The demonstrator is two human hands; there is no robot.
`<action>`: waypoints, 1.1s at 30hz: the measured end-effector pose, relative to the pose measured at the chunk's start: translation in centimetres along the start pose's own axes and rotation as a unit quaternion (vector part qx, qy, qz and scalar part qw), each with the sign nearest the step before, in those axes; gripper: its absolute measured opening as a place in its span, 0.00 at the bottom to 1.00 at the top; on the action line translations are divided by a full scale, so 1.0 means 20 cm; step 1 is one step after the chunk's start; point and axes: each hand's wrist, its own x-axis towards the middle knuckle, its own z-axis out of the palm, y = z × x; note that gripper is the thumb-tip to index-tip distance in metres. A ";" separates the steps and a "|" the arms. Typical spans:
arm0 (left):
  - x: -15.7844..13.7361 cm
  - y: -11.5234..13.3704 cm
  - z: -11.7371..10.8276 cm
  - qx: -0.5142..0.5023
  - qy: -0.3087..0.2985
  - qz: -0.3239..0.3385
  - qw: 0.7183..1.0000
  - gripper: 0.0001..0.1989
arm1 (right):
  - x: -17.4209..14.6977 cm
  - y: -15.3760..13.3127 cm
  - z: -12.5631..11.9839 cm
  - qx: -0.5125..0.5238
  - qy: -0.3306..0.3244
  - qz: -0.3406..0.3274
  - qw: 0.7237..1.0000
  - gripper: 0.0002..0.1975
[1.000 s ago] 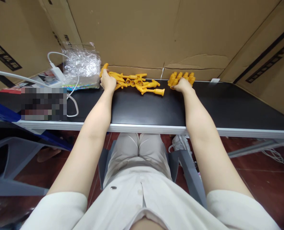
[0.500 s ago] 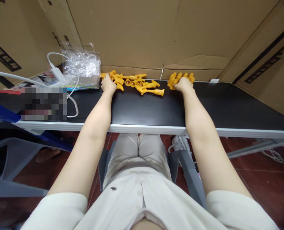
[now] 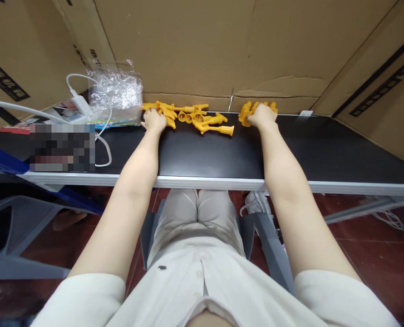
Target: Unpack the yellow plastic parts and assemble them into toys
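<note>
Along the back of the black tabletop lie several yellow plastic pieces, some long and branched, one with a flared end. Two round cup-like openings show among them. My left hand is closed over the left end of this pile, its fingertips partly hidden by the yellow pieces. Farther right, my right hand is closed on a bunch of yellow knobbed pieces standing side by side against the cardboard. My palm covers part of that bunch.
Left of the pile sits a clear plastic-wrapped packet. A white cable with a plug loops beside it. Tall cardboard walls close off the back and sides. A small white tag is at the back right.
My left hand has shifted slightly and turned over the pile. My right hand has moved a little further over the knobbed pieces. The other yellow pieces stay put.
</note>
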 end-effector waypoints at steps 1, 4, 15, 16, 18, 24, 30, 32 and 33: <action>0.00 0.00 0.00 0.001 0.000 -0.003 1.000 0.31 | -0.03 -0.03 -0.03 0.003 0.005 0.029 1.000 0.28; 0.00 0.01 -0.01 -0.004 0.000 -0.011 1.000 0.32 | -0.10 -0.14 -0.09 0.012 0.022 0.011 1.000 0.27; 0.02 0.00 0.04 0.038 -0.030 0.061 0.997 0.40 | -0.07 -0.41 0.05 0.016 0.007 -0.152 0.988 0.24; 0.01 0.01 0.05 0.050 -0.040 0.074 0.995 0.43 | -0.06 -0.44 0.06 0.010 0.006 -0.161 0.987 0.23; 0.00 0.01 0.06 0.066 -0.050 0.094 0.992 0.45 | -0.03 -0.48 0.08 0.003 0.004 -0.182 0.983 0.23; -0.02 0.03 0.06 0.065 -0.022 0.115 0.991 0.38 | 0.11 -0.65 0.14 0.047 -0.031 -0.237 0.970 0.25; -0.04 0.04 0.05 0.069 -0.017 0.110 0.991 0.36 | 0.16 -0.87 0.23 0.108 -0.091 -0.251 0.958 0.30; -0.04 0.04 0.04 0.064 -0.019 0.112 0.992 0.35 | 0.16 -0.93 0.26 0.107 -0.100 -0.248 0.958 0.31; -0.04 0.04 0.04 0.061 -0.021 0.113 0.992 0.35 | 0.16 -0.96 0.27 0.104 -0.105 -0.245 0.958 0.30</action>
